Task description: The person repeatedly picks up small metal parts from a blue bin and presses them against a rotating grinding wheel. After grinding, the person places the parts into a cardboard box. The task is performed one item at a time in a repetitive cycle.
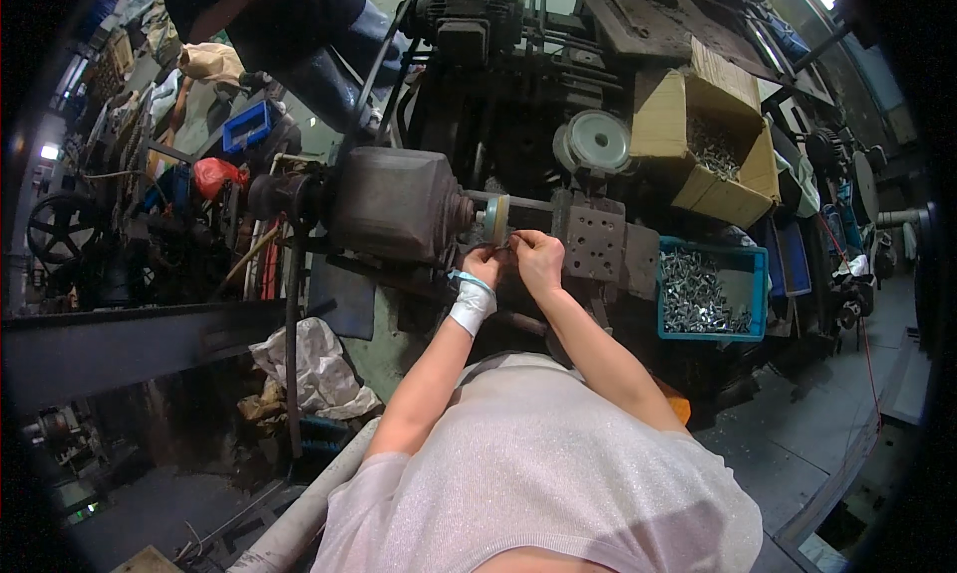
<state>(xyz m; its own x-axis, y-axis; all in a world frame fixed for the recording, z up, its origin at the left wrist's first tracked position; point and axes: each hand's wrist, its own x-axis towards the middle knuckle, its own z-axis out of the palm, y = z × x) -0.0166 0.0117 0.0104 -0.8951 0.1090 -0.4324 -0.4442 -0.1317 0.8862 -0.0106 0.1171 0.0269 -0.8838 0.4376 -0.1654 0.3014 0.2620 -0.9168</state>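
Just below a pale, narrow wheel (501,220) on the machine's spindle, my two hands come together. My left hand (481,265), its wrist wrapped in a white band, has its fingers closed in a pinch. Close beside it, my right hand (539,261) is closed too, thumb and forefinger pressed together. Whatever lies between the fingertips is too small and dark to name. Left of the wheel is the dark motor housing (394,204); to its right stands a metal block with holes (595,242).
At the right sits a teal crate (762,294) with many shiny metal parts (693,292). Behind it, an open cardboard box (660,115) holds more small parts. A round pale disc (598,140) tops the machine. Another person (289,35) stands at the far left. A white sack (314,369) lies below left.
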